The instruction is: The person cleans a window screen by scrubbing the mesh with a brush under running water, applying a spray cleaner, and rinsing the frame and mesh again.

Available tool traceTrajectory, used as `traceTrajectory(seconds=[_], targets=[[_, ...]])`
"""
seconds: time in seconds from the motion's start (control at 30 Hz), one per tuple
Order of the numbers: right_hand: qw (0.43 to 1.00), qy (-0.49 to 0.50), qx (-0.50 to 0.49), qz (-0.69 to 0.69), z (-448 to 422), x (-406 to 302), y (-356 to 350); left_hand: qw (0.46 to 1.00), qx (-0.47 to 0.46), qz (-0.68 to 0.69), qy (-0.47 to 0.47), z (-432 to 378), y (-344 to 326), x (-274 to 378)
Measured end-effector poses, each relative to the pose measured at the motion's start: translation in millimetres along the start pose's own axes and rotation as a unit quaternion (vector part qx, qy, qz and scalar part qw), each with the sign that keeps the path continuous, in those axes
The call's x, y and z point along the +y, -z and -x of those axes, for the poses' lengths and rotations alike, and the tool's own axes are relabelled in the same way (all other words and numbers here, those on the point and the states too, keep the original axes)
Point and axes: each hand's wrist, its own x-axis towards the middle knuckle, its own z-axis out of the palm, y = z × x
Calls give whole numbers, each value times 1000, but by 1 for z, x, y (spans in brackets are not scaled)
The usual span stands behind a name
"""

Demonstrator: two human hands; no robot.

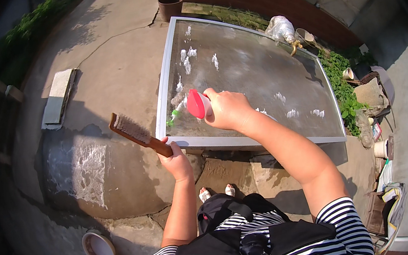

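Observation:
My left hand (pixel 176 163) grips the handle of a wooden-backed scrubbing brush (pixel 134 131), bristles facing up and to the right, beside the near left corner of a metal-framed glass panel (pixel 222 90). Held in my right hand (pixel 227 108) over the panel's left part is a bottle with a red top (pixel 196 104); most of its body is hidden by the fingers. White foam patches (pixel 186 61) lie scattered on the glass. A bit of green material (pixel 175 113) shows near the frame's left side.
A brass tap (pixel 295 46) with plastic wrapped behind it juts over the panel's far right edge. A brown bucket (pixel 171 7) stands beyond the far left corner. Flat slabs (pixel 57 99) lie left on the concrete, a basin (pixel 99 249) at lower left. Plants and clutter line the right.

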Motion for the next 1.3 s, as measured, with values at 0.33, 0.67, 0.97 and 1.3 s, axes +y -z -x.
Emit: traceTrajectory(seconds=[0.33, 0.67, 0.97, 1.3], targets=[[998, -42, 43, 17, -34, 15, 25, 1000, 5, -5, 0, 2, 0, 4], [999, 28, 4, 45, 1, 20, 9, 999, -14, 10, 30, 3, 1, 8], [998, 38, -40, 1, 78, 29, -19, 1000, -1, 14, 10, 3, -1, 7], [997, -44, -51, -32, 151, 61, -40, 1000, -11, 5, 16, -2, 2, -4]])
